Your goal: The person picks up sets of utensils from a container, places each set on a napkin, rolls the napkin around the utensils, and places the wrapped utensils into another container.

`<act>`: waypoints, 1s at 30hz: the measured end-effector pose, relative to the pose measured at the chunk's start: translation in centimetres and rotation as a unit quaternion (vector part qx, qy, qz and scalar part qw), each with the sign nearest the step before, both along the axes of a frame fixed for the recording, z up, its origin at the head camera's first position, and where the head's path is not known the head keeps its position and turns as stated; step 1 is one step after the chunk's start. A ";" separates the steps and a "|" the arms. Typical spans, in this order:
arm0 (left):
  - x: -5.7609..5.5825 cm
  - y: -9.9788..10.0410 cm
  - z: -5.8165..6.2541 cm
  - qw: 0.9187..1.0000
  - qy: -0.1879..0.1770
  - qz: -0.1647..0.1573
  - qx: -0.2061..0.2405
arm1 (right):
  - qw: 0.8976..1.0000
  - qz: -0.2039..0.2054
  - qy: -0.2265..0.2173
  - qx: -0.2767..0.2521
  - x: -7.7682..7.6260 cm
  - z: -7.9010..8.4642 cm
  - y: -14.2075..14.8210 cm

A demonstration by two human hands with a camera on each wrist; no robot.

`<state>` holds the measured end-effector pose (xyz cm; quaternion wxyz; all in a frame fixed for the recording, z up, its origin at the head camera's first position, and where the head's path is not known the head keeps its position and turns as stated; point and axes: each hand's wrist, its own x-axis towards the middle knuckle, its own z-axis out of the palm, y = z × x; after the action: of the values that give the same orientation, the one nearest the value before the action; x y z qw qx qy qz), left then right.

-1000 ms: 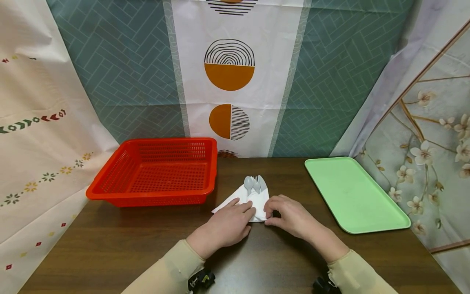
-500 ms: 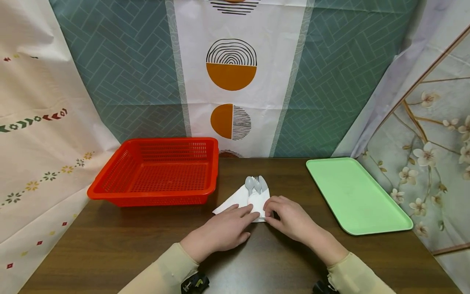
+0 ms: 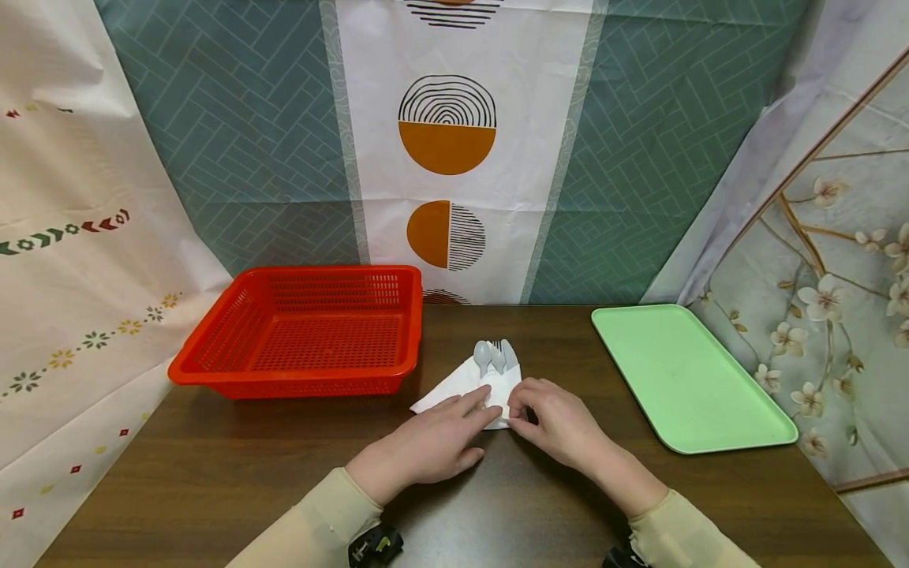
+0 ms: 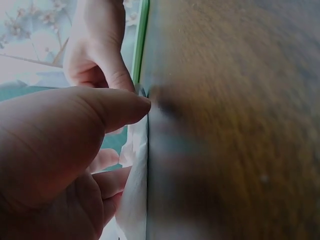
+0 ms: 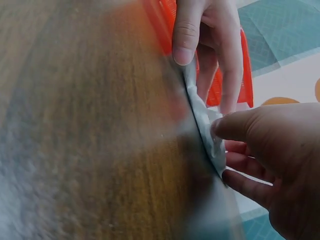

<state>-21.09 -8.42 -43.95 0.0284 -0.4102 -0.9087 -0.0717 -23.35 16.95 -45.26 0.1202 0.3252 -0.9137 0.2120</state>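
Note:
A white paper napkin (image 3: 449, 388), folded over, lies at the middle of the table in the head view. From its far end stick the tops of a grey spoon (image 3: 482, 355), a fork (image 3: 497, 356) and a knife (image 3: 509, 354); their handles are covered. My left hand (image 3: 429, 442) rests its extended fingers on the napkin's near part, thumb apart on the near side. At the right edge my right hand (image 3: 561, 422) pinches the napkin between thumb and curled fingers. The right wrist view shows that thumb (image 5: 235, 125) against the white fold.
A red perforated basket (image 3: 316, 386) stands at the back left with nothing visible inside. On the right lies a light green tray (image 3: 692, 379). Patterned cloths (image 3: 277, 142) hang behind and at both sides of the brown table (image 3: 213, 465).
My left hand has shifted slightly toward the near side, and its fingers now spread further right over the napkin. My right hand stays at the right edge, its fingertips barely moved.

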 end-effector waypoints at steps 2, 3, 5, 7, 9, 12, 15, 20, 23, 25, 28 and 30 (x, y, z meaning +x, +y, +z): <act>0.0 0.1 0.1 1.000 0.000 -0.002 -0.005 | 1.000 -0.002 0.003 0.003 0.0 -0.1 0.0; 0.0 0.1 0.1 1.000 0.002 -0.002 -0.010 | 1.000 -0.003 0.004 0.004 0.0 -0.1 -0.1; 0.0 0.2 0.2 1.000 0.008 -0.002 -0.023 | 1.000 -0.004 0.010 0.007 0.0 -0.1 -0.1; 0.1 0.3 0.3 0.999 0.019 -0.002 -0.037 | 1.000 -0.005 0.015 0.011 0.0 -0.2 -0.1; 0.1 0.4 0.3 0.998 0.031 -0.002 -0.047 | 1.000 -0.003 0.022 0.017 0.0 -0.2 -0.2; 0.3 0.5 0.5 0.998 0.038 0.002 -0.058 | 0.999 0.007 0.031 0.025 0.0 -0.2 -0.1; 0.5 0.5 0.7 0.997 0.034 0.008 -0.067 | 0.999 0.020 0.033 0.029 0.1 -0.1 0.1; 0.6 0.6 0.8 0.997 0.026 0.014 -0.074 | 0.999 0.027 0.011 0.022 0.1 -0.1 0.7; 0.5 0.6 0.7 0.997 0.027 0.016 -0.073 | 1.000 0.025 -0.002 0.010 0.0 -0.1 0.7; 0.4 0.6 0.7 0.997 0.030 0.017 -0.073 | 1.000 0.021 -0.008 0.001 -0.1 -0.1 0.6; 0.4 0.6 0.6 0.997 0.035 0.017 -0.074 | 1.000 0.012 -0.013 -0.007 -0.3 -0.1 0.3; 0.4 0.7 0.6 0.996 0.035 0.017 -0.075 | 1.000 0.007 -0.014 -0.004 -0.4 -0.1 0.2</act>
<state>-20.71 -7.76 -43.30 0.0309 -0.3981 -0.9168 0.0120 -23.78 17.19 -45.33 0.1072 0.3279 -0.9121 0.2215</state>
